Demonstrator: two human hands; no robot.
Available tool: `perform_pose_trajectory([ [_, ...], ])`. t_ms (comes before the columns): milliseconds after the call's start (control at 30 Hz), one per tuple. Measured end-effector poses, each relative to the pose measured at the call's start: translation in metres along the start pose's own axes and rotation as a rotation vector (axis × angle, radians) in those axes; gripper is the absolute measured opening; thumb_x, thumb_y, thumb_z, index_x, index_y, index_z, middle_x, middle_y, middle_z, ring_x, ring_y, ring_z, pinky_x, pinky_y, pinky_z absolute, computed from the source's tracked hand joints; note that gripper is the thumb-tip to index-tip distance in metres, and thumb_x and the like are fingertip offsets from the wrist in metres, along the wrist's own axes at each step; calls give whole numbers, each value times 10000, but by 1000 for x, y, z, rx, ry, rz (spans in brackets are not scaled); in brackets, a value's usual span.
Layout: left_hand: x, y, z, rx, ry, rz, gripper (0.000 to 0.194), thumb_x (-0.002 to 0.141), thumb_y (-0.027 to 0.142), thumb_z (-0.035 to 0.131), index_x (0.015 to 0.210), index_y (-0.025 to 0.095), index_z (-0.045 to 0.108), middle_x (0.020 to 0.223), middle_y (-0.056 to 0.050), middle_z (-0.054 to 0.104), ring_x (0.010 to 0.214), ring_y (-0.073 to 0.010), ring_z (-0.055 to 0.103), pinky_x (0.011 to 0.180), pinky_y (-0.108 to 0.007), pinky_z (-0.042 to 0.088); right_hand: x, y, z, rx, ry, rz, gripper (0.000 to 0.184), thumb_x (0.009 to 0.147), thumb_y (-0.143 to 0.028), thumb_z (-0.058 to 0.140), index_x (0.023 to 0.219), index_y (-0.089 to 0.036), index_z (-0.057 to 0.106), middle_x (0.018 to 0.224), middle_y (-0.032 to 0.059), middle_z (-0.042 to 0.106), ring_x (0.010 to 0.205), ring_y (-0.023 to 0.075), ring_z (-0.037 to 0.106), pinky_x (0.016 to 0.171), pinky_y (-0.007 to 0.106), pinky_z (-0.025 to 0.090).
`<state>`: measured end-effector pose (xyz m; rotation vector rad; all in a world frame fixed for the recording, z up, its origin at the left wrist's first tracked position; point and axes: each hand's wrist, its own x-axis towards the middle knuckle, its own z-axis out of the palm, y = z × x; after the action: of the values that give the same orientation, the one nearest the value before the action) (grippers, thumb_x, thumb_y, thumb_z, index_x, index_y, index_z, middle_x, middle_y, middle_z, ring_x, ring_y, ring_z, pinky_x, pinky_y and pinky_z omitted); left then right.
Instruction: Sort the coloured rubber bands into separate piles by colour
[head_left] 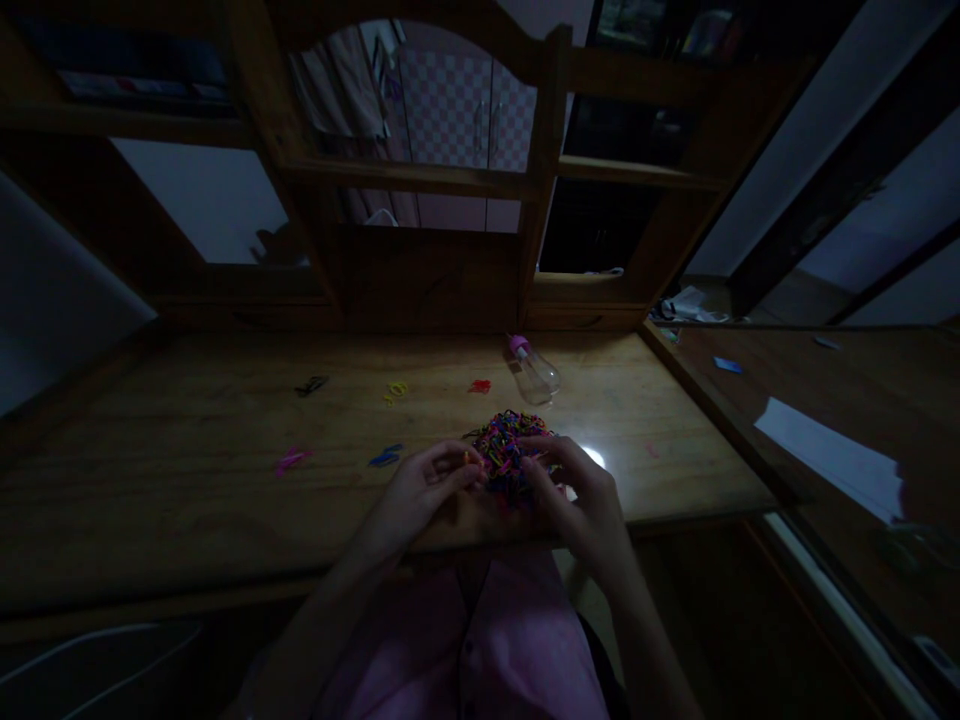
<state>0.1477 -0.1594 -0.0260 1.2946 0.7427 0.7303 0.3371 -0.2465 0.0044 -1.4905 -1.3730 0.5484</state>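
Observation:
A heap of small, many-coloured rubber bands lies near the front edge of the wooden desk. At its left side, my left hand is closed in a pinch, with a small orange band showing at the fingertips. My right hand reaches over the heap from the right. Its thumb and forefinger touch the bands and stand a little apart; I see nothing clearly held between them. Small sorted groups lie farther off: blue bands, pink bands, yellow bands, red bands and black bands.
Behind the heap, a clear bottle with a pink top lies on its side. A wooden shelf frame rises at the desk's back. To the right, white paper and a blue card lie on another wooden surface. The light is dim.

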Motion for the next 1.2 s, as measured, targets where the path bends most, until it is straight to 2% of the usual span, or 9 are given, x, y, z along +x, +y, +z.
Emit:
perform_pose_trajectory([
  [133,-3,-6,1,-133,23,-31,262,802,307,742,991,150,652,904,-34,693,770,-120,662,725,-217,537,5,-11,16,103,-185,-90,308,900,-270,623,1206,-270,650,1179,49,673,1002,191,651,846,321,538],
  [300,-8,-4,1,-139,84,-2,236,799,298,745,970,150,676,901,-41,713,789,-130,677,750,-217,546,5,-15,23,179,-189,-21,168,907,-242,620,1047,-237,715,1021,37,721,922,180,680,818,309,544],
  [400,-12,0,2,-121,133,-5,241,786,295,753,971,153,688,916,-49,732,808,-140,688,759,-216,544,6,-17,25,151,-199,-12,171,894,-250,643,1054,-238,703,1011,30,717,882,168,677,785,291,541],
  [567,-18,6,-1,-115,237,1,285,731,329,787,924,139,700,921,-80,750,808,-185,709,741,-255,562,1,-12,31,-133,-239,-132,284,865,-186,667,1144,-239,660,1084,51,657,954,180,626,805,293,507],
  [700,-25,5,-10,-87,331,5,349,670,370,822,890,123,711,838,-87,755,739,-211,715,711,-290,571,-11,-2,38,-486,-213,-174,173,888,-149,614,1030,-210,692,1009,72,612,899,198,594,736,297,475],
  [833,-32,-1,-20,-94,343,-23,327,679,368,817,882,134,712,804,-76,751,722,-195,710,689,-264,559,-17,0,43,-685,-215,-196,114,921,-165,577,946,-199,684,968,71,596,884,203,573,707,291,446],
  [967,-37,-6,-24,-111,330,-9,260,720,336,795,884,155,704,805,-41,741,725,-150,696,708,-221,542,-13,1,49,-868,-210,-295,108,913,-142,568,862,-182,654,911,70,599,822,203,562,692,305,417],
  [1100,-49,-7,-29,-120,359,-48,251,718,337,797,878,168,701,831,-37,747,735,-146,697,705,-210,540,-7,6,53,-941,-215,-352,87,885,-127,577,832,-174,629,876,61,596,776,203,565,670,312,406],
  [1200,-64,-6,-42,-87,376,-81,258,710,348,801,867,167,707,823,-44,749,733,-154,699,696,-214,545,-1,1,54,-825,-217,-324,59,867,-133,591,842,-178,620,880,47,596,749,182,577,625,286,397],
])
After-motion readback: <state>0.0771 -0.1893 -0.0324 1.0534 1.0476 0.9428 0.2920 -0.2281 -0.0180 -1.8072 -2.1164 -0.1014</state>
